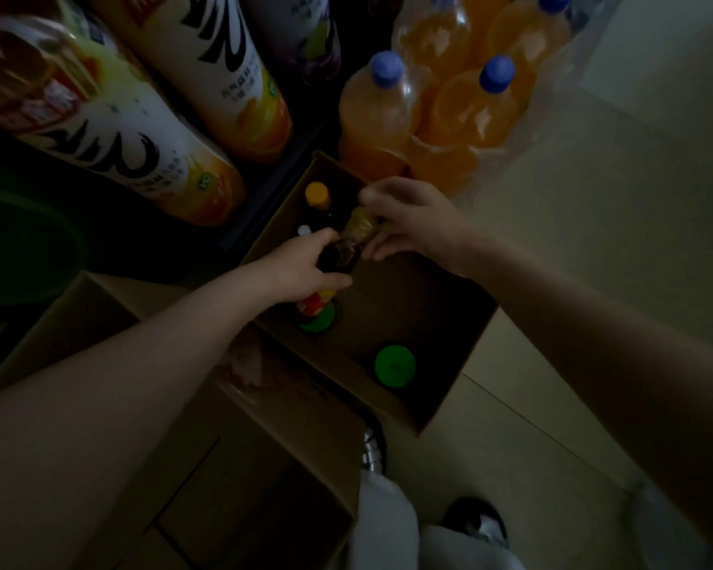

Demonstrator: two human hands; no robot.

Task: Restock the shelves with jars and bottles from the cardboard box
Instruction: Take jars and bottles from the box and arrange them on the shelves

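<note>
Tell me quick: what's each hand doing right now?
Left hand: grips the dark bottle at its lower body.
Right hand: grips the same bottle near its golden top end, over the cardboard box.

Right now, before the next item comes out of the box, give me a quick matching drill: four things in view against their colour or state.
Things:
1. bottle over the cardboard box
2. jar lid near the box's front corner
3. caps on the orange drink bottles
4. small cap at the box's far end

Colour or state:
A. blue
B. green
C. yellow-orange
D. gripped by the left hand and right hand

Pairs: 1-D, 2-B, 3-A, 4-C
</note>
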